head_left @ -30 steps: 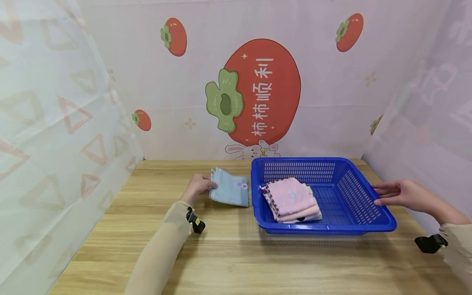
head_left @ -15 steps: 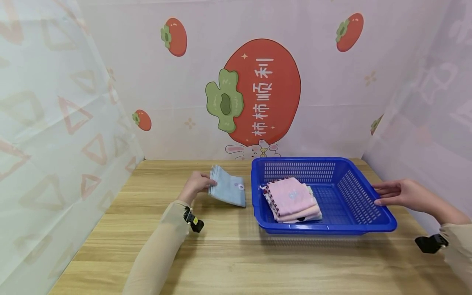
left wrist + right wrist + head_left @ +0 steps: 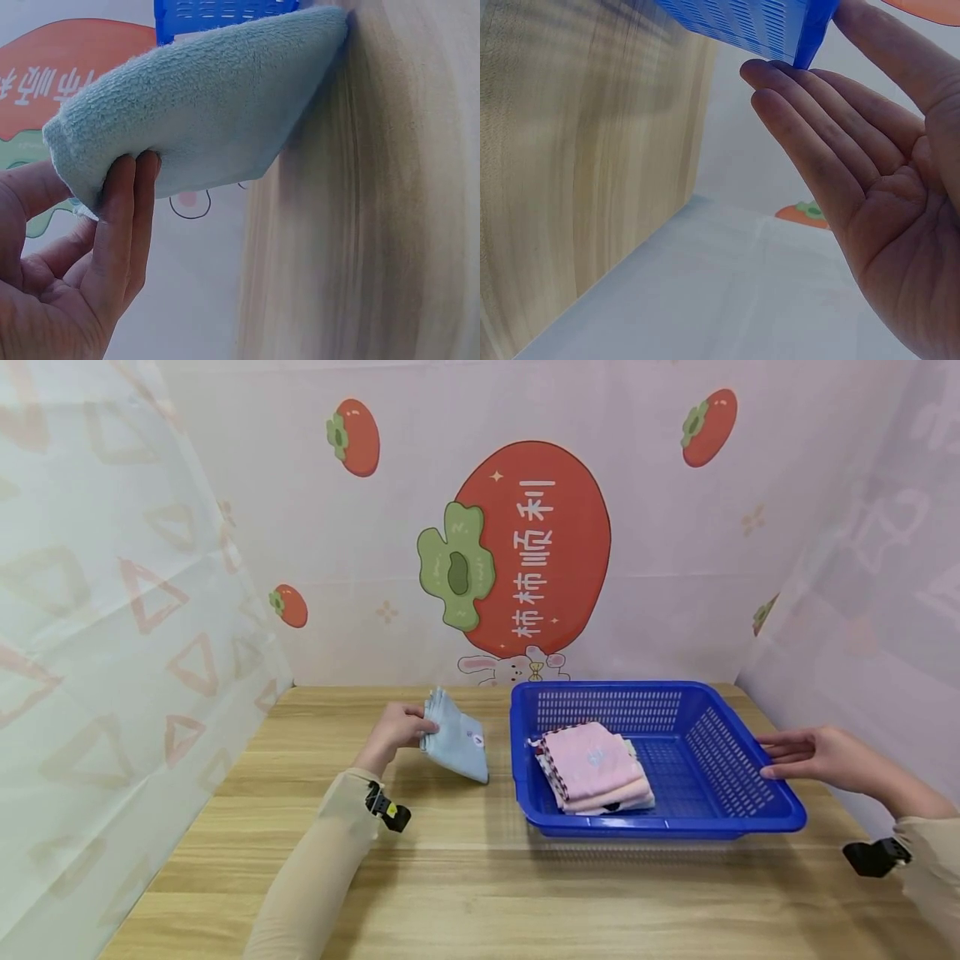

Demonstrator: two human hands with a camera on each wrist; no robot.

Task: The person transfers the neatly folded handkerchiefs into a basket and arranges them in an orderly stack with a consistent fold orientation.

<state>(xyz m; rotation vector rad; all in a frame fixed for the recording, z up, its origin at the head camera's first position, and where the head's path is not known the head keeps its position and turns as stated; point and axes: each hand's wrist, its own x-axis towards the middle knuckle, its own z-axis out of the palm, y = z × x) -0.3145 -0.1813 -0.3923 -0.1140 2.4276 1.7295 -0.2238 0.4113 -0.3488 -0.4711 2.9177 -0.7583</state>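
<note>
A folded light blue towel (image 3: 457,742) is pinched at its left edge by my left hand (image 3: 395,731), thumb on one face and fingers on the other. The towel stands tilted, its lower right corner at or close to the table. In the left wrist view its fuzzy terry side (image 3: 202,105) faces the camera. My right hand (image 3: 821,758) grips the right rim of a blue plastic basket (image 3: 660,823), thumb above and fingers beneath. Inside the basket's left part lies a stack of folded towels, with a pink towel (image 3: 592,762) on top.
The wooden table (image 3: 480,893) carries the basket on its right half. A patterned cloth backdrop (image 3: 637,610) rises behind the table, with cloth side walls at left (image 3: 150,693) and right (image 3: 847,610). Each forearm wears a small black wrist camera.
My left hand has shifted slightly left and upward, lifting the blue towel's held side so that it tilts more steeply and sits farther from the basket. The right hand and basket stay in place.
</note>
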